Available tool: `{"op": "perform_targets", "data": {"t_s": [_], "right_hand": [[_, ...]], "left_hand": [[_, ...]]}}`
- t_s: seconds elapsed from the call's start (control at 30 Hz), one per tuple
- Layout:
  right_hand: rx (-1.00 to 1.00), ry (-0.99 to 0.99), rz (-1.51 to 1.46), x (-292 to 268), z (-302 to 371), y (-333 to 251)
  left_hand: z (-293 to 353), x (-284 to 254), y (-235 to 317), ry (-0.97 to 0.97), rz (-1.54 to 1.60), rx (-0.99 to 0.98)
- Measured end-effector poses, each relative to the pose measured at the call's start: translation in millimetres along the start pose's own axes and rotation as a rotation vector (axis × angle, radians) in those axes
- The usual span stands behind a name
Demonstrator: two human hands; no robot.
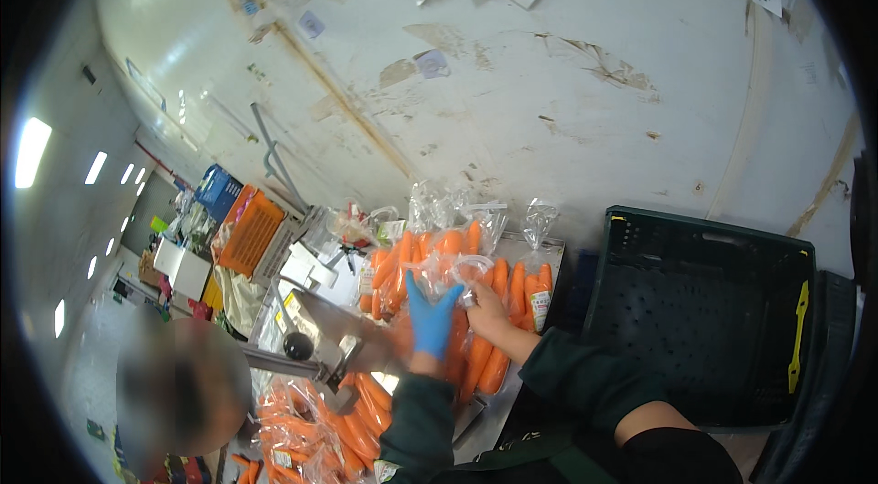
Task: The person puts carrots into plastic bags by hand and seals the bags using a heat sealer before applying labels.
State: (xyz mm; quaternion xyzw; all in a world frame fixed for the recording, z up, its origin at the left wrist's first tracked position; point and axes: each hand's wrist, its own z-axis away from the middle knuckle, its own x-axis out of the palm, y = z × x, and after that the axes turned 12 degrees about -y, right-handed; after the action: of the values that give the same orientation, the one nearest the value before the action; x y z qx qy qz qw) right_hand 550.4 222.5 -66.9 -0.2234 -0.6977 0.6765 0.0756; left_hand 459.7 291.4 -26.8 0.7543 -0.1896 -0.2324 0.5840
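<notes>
My left hand (pixel 433 318), in a blue glove, lies over the clear bags of carrots, thumb and fingers spread in a V. Beside it, my bare right hand (pixel 487 312) pinches the gathered plastic at the top of a bag of carrots (pixel 477 361). More bagged carrots (pixel 439 244) stand in a row behind my hands, their loose tops sticking up. One labelled bag (pixel 538 287) leans at the right end. Whether my left fingertips press on the plastic cannot be made out.
A metal machine with a black knob (pixel 298 346) stands left of my hands. Several bagged carrots (pixel 315 429) lie nearer on the left. A dark green crate (pixel 704 226) is at the right, an orange crate (pixel 249 233) at the far left. Another person (pixel 183 397) is at the lower left.
</notes>
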Motion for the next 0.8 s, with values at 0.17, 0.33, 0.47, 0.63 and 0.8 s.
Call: {"op": "perform_targets", "data": {"t_s": [0.17, 0.33, 0.47, 0.63, 0.8], "right_hand": [[-0.510, -0.161, -0.143, 13, 0, -1], [-0.443, -0.624, 0.239, -73, -2, -48], [0.050, 0.262, 0.360, -177, -79, 4], [0.324, 0.076, 0.363, -155, -134, 44], [0.158, -0.007, 0.215, -99, -126, 47]], "left_hand": [[27, -2, 37, -0.159, -0.127, 0.087], [41, 9, 41, 0.267, 0.009, 0.048], [49, 8, 72, 0.105, -0.022, 0.042], [45, 18, 59, 0.140, 0.011, 0.066], [49, 14, 68, 0.130, 0.097, -0.046]]}}
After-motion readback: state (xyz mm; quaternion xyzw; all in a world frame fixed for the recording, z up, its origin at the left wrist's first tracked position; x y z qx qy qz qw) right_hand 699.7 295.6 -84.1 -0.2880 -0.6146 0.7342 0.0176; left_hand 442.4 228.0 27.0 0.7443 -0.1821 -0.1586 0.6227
